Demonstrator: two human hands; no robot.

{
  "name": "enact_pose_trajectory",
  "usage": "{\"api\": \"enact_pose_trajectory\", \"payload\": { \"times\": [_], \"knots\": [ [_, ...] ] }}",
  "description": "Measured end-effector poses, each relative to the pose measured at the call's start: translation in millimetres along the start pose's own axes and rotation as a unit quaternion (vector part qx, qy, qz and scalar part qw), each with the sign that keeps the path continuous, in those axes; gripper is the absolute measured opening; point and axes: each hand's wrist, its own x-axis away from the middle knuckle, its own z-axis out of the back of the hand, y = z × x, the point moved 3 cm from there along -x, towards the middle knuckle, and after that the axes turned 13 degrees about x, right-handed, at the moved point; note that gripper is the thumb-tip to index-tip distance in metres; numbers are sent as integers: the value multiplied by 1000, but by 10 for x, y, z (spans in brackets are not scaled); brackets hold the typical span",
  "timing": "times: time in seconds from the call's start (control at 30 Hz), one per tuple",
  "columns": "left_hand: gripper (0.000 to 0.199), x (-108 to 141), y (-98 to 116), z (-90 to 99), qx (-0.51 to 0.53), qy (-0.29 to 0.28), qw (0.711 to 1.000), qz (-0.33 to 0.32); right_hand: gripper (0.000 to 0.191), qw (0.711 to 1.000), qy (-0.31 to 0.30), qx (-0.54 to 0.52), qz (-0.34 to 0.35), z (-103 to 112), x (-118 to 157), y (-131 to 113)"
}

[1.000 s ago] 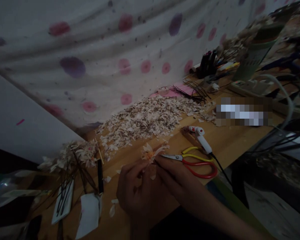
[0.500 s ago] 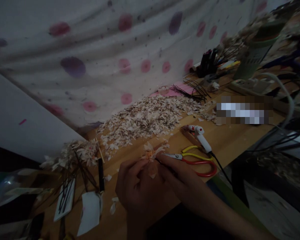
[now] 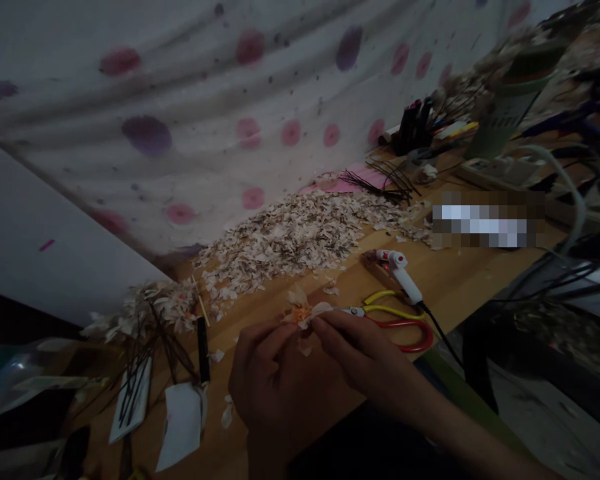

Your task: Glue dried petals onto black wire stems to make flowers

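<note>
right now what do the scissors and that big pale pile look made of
The scissors seem to have steel blades, going by the metallic shine, and glossy red and yellow plastic-coated handles. The pale pile looks like thin, matt dried petals or papery flakes, given the curled, torn edges and brownish streaks; the dim light leaves it open which.

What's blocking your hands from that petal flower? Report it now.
Nothing visible: the left hand and right hand already hold the pale petal flower between them. The red-and-yellow-handled scissors lie to the right, beyond the right hand's fingers, not in between.
</note>
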Motion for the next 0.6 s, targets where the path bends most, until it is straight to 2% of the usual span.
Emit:
{"api": "enact_pose_trajectory", "payload": {
  "times": [0.13,0.27,0.5,0.6],
  "knots": [
    [22,-39,4,27,-17,-41,999,-9,29,1000,0,7,5,4,-3,-4],
    [20,-71,-10,43,-19,-64,997,-39,31,999,-20,17,-18,8,-5,3],
    [24,-40,-35,73,6,-4,1000,28,34,998,-31,42,-32,18,-14,-22],
    [25,-35,-16,71,-11,-5,1000,6,34,998,-32,43,-25,17,-21,-30]
  ]
}}
